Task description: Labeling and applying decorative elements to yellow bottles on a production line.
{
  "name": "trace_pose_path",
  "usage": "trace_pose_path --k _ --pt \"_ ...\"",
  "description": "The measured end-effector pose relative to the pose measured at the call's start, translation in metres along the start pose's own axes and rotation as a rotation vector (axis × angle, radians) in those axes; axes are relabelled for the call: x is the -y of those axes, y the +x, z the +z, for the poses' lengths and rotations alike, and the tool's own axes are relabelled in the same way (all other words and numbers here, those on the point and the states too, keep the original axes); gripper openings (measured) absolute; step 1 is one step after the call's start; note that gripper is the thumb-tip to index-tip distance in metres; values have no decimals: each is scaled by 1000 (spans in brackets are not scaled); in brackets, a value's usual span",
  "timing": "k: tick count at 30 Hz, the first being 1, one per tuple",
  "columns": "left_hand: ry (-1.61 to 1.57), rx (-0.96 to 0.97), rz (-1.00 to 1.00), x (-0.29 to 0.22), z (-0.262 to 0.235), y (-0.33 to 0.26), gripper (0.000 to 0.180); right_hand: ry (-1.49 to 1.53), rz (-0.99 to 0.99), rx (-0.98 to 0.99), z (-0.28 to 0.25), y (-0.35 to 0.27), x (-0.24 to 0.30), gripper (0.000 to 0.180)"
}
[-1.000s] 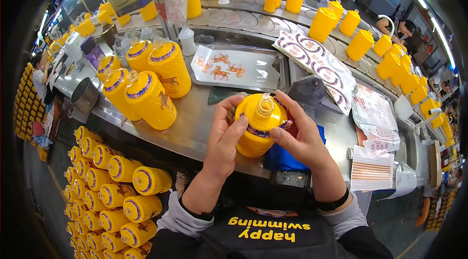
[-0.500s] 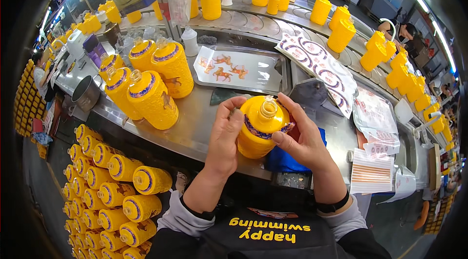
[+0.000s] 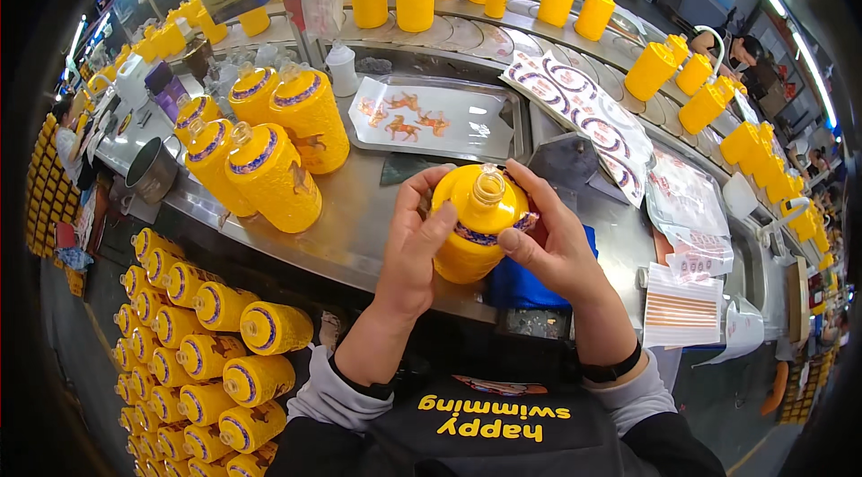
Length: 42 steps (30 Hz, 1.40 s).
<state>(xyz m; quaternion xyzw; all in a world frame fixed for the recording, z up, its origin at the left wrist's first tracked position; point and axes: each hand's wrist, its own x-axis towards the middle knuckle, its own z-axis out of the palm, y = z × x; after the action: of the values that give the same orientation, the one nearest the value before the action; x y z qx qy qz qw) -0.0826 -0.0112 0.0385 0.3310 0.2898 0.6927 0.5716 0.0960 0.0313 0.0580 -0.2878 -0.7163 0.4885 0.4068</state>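
Between my two hands is a yellow bottle (image 3: 469, 263) with a clear glass neck, its mouth facing up toward me. My left hand (image 3: 409, 248) is closed around its left side, thumb near the shoulder. On the other side my right hand (image 3: 561, 248) grips it, with the thumb pressed by a patterned blue-purple decal strip (image 3: 478, 234) that curves round the shoulder. One end of the strip sticks out loose beside the right fingers. Behind my hands, a metal tray (image 3: 492, 150) carries a white sheet with orange horse decals (image 3: 402, 116).
Several finished yellow bottles (image 3: 278, 185) stand at left on the steel table (image 3: 337, 230). More are stacked below, lower left. A blue cloth (image 3: 534, 284) lies by my right hand. Decal sheets (image 3: 579, 104) spread at right. Yellow bottles (image 3: 651, 71) ride a curved conveyor (image 3: 467, 35) behind.
Bottles on the conveyor have shifted along it. The view has tilted slightly. Both hands keep their hold on the bottle, and the right thumb stays by the strip.
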Motion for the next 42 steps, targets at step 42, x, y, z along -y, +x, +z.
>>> trace_pose_path --k 42 --pt "-72 36 -50 -6 -1 3 40 -137 -19 13 -1 4 6 73"
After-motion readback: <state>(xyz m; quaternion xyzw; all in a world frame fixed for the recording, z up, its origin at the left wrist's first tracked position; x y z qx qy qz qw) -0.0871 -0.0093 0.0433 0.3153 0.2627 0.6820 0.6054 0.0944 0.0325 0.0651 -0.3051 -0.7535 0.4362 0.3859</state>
